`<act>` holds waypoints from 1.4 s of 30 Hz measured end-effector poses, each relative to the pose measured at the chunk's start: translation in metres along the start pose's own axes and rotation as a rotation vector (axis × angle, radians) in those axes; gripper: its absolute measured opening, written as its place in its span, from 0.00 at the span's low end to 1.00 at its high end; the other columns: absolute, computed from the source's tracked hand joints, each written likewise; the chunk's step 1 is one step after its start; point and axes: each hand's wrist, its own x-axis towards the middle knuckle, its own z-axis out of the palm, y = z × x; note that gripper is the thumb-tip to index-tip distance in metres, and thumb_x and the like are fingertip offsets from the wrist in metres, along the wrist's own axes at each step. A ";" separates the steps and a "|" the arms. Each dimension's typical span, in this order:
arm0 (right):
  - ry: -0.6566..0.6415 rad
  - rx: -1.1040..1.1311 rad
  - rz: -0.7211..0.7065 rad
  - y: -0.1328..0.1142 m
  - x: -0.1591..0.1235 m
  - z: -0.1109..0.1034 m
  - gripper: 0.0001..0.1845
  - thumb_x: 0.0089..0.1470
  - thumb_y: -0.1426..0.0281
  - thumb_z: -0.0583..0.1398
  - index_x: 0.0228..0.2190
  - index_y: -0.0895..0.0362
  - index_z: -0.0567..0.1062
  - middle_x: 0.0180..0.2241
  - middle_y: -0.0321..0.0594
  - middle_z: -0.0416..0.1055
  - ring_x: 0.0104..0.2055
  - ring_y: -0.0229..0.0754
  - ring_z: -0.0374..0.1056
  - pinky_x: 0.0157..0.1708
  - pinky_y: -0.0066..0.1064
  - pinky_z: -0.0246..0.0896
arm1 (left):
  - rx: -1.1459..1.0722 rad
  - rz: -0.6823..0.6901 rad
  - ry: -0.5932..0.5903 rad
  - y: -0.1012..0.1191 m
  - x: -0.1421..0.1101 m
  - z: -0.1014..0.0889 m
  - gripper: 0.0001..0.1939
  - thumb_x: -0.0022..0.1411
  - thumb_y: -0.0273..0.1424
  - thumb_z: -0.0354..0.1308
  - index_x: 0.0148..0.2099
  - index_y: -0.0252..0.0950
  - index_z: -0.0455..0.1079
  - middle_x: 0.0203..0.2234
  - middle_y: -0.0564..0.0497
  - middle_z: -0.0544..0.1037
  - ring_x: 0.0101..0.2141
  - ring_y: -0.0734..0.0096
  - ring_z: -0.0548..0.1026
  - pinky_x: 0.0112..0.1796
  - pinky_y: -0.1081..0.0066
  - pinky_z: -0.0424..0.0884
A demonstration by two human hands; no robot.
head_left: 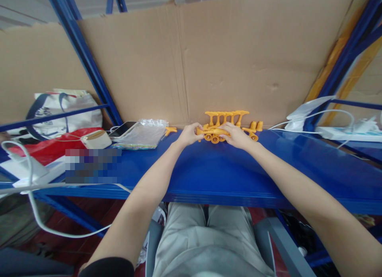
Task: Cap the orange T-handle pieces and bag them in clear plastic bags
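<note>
Both my hands are at the far side of the blue shelf, on either end of a long orange plastic piece (212, 131). The thumb and fingers of my left hand (190, 134) pinch its left end. My right hand (238, 136) closes on its right end. Just below it, several round orange pieces with dark centres (215, 139) lie in a row, partly covered by my fingers. A row of orange T-topped pieces (227, 115) stands behind, near the cardboard. Two small orange cup-like pieces (256, 126) stand at the right, close to another round orange piece (254, 137).
A clear plastic bag (145, 134), a phone (124, 129) and an orange forked piece (170, 130) lie to the left. A cardboard sheet (238, 58) walls off the back. White cables and a power strip (352, 132) are at the right. The blue shelf's front edge (223, 198) faces my lap.
</note>
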 end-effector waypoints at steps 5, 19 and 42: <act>0.001 0.237 0.142 0.010 0.001 0.000 0.25 0.52 0.72 0.62 0.53 0.55 0.70 0.51 0.49 0.70 0.48 0.48 0.71 0.50 0.47 0.68 | 0.082 0.012 0.005 -0.002 0.000 -0.003 0.12 0.47 0.26 0.63 0.36 0.36 0.67 0.15 0.63 0.64 0.19 0.79 0.64 0.23 0.77 0.56; -0.015 0.707 0.563 0.002 0.000 -0.002 0.11 0.59 0.64 0.61 0.40 0.57 0.73 0.26 0.39 0.76 0.28 0.43 0.75 0.35 0.40 0.74 | 0.228 0.083 0.069 -0.009 -0.001 0.000 0.13 0.52 0.35 0.66 0.36 0.36 0.68 0.17 0.61 0.64 0.20 0.77 0.63 0.25 0.76 0.55; -0.108 0.871 0.682 -0.011 -0.001 -0.015 0.11 0.56 0.62 0.64 0.36 0.57 0.73 0.30 0.41 0.79 0.23 0.35 0.72 0.23 0.25 0.66 | 0.294 0.211 0.187 -0.015 -0.002 0.005 0.14 0.53 0.36 0.66 0.37 0.38 0.67 0.18 0.60 0.70 0.21 0.76 0.67 0.26 0.77 0.58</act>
